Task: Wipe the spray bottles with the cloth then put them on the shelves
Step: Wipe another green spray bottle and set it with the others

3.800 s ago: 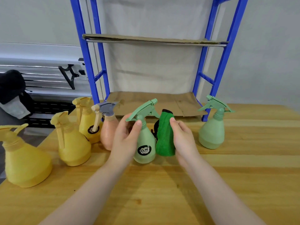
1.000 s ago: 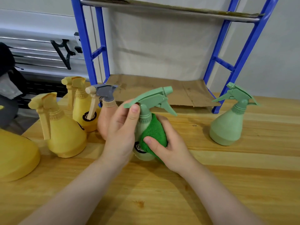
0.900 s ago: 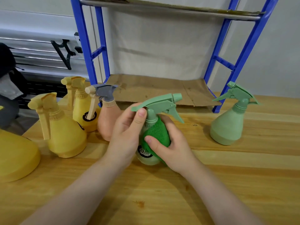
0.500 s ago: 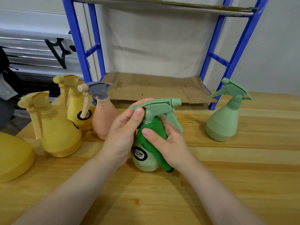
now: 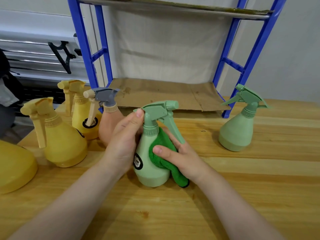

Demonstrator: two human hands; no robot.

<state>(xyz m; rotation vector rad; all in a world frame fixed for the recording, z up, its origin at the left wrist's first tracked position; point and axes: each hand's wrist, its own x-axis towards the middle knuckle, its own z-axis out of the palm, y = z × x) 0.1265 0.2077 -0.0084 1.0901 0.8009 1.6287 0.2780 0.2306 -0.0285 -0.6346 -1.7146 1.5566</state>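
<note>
A pale green spray bottle (image 5: 150,163) with a round black label stands on the wooden table (image 5: 242,179) in the middle. My left hand (image 5: 123,144) grips its neck and nozzle from the left. My right hand (image 5: 178,156) presses a bright green cloth (image 5: 161,148) against the bottle's right side, with the cloth's tail hanging down to the table. Behind stands the blue shelf rack (image 5: 249,58), its lower shelf (image 5: 164,94) and upper shelf (image 5: 173,6) lined with cardboard.
A second pale green bottle (image 5: 239,129) stands at the right near the rack's leg. On the left are a peach bottle with a grey nozzle (image 5: 108,125) and several yellow bottles (image 5: 62,141). A white cloth hangs behind the rack.
The bottle has been set lower and turned, so its label faces left. My right hand has slid the cloth down the bottle's right side.
</note>
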